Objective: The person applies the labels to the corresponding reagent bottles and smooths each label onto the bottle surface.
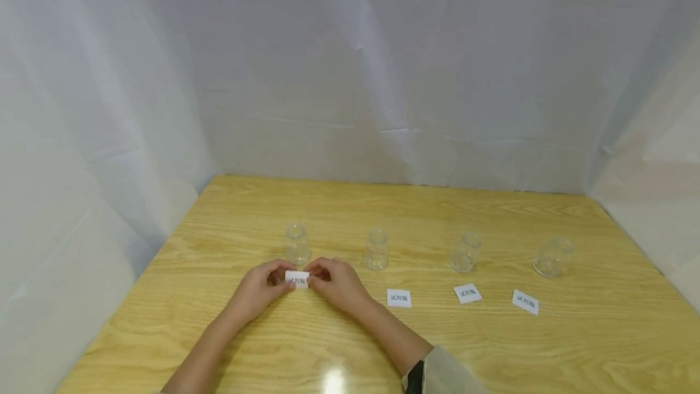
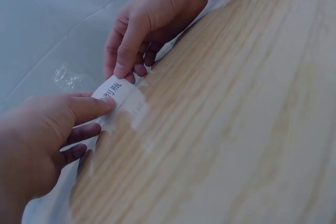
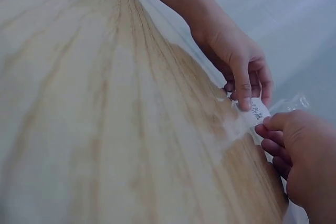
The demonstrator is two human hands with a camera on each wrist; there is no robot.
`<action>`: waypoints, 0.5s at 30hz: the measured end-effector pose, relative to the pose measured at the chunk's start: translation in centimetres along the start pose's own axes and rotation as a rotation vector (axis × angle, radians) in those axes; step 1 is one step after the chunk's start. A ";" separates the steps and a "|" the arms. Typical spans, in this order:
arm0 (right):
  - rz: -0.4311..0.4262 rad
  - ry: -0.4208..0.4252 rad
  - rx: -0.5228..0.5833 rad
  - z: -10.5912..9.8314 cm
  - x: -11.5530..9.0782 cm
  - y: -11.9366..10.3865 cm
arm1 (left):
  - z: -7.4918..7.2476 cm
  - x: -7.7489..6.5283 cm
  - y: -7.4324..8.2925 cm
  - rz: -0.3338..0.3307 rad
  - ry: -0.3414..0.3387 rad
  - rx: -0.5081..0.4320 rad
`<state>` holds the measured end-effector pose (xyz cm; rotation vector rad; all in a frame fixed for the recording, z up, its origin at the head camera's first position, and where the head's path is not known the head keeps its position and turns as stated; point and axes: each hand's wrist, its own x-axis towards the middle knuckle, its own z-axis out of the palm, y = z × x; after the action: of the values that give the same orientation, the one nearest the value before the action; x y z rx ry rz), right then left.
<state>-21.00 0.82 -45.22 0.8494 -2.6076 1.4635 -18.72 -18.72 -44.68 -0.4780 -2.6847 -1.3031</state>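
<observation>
A small white label [image 1: 297,278] with dark printed characters is held between both hands, close in front of the leftmost glass bottle [image 1: 298,247]. My left hand [image 1: 259,290] pinches its left end between thumb and fingers. The right hand [image 1: 340,287] pinches the opposite end the same way. In the left wrist view the label [image 2: 114,92] shows its print between the two thumbs, with a faint reflection on the tabletop. The right wrist view shows the label [image 3: 257,110] from the other side, the clear bottle [image 3: 300,101] just behind it.
Three more clear glass bottles stand in a row to the right: one bottle [image 1: 377,251], another [image 1: 466,254] and the last [image 1: 552,258]. In front of them lie three white labels, a near one [image 1: 398,298], a middle one [image 1: 467,293] and a right one [image 1: 525,301]. White sheeting [image 1: 383,78] surrounds the wooden table [image 1: 437,357].
</observation>
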 end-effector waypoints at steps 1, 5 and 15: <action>0.005 0.003 0.010 0.0 0.0 0.0 | 0.0 0.0 0.0 -0.001 0.004 -0.014; 0.053 0.022 0.084 0.0 0.0 0.0 | 0.1 0.1 0.1 -0.029 0.017 -0.086; 0.107 0.103 0.145 -0.2 0.1 -0.1 | 0.0 0.1 0.8 -0.141 0.006 -0.239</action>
<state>-21.12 0.89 -44.98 0.6354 -2.5336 1.6925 -18.59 -18.26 -44.03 -0.3117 -2.6111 -1.6727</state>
